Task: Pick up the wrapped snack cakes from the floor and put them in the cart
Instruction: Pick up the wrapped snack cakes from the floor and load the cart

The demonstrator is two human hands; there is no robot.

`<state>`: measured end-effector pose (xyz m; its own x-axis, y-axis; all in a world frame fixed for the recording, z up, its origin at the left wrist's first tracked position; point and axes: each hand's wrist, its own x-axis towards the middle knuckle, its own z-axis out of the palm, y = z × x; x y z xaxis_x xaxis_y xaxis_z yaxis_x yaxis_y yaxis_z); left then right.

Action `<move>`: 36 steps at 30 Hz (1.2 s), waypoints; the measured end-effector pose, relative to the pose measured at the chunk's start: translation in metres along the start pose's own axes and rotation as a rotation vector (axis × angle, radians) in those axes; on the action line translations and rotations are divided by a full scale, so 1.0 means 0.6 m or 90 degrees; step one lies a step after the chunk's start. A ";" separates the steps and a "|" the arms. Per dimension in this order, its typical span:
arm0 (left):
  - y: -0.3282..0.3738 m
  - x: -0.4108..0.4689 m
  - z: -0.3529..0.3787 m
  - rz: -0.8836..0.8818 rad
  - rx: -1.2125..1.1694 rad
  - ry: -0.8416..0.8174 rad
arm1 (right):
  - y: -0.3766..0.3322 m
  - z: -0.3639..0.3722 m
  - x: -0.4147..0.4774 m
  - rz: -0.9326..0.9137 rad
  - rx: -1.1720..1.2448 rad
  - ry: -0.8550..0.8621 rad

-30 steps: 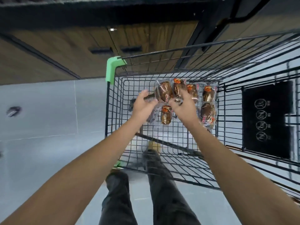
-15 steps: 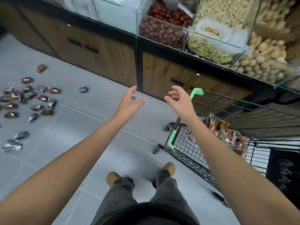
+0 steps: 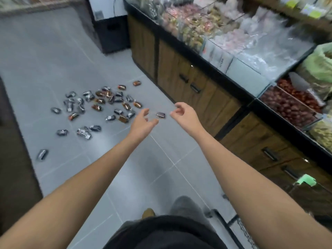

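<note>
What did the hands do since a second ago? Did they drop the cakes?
Yes. Both hands let go of the cakes in the cart and turned away from it. Now the left hand and the right hand, both empty, reach toward the wrapped snack cakes scattered on the floor. The cart is at the lower right edge. The floor pile lies as before.

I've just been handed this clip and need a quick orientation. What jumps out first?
A scatter of wrapped snack cakes litters the grey floor, left of centre. The left hand and right hand reach toward it, empty, with one lone cake showing between them. Along the right run bulk food bins.
</note>
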<state>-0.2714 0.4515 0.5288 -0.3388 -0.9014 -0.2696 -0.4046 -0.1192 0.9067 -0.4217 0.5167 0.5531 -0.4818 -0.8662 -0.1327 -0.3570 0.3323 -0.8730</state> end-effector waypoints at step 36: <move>-0.328 0.526 -0.751 -0.323 -0.008 0.245 | -0.287 0.892 0.584 0.004 -0.142 -0.422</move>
<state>0.0841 0.0026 0.4116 0.2228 -0.8163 -0.5329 -0.4232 -0.5735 0.7014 -0.1005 -0.0440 0.4058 0.0801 -0.8854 -0.4579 -0.5455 0.3455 -0.7636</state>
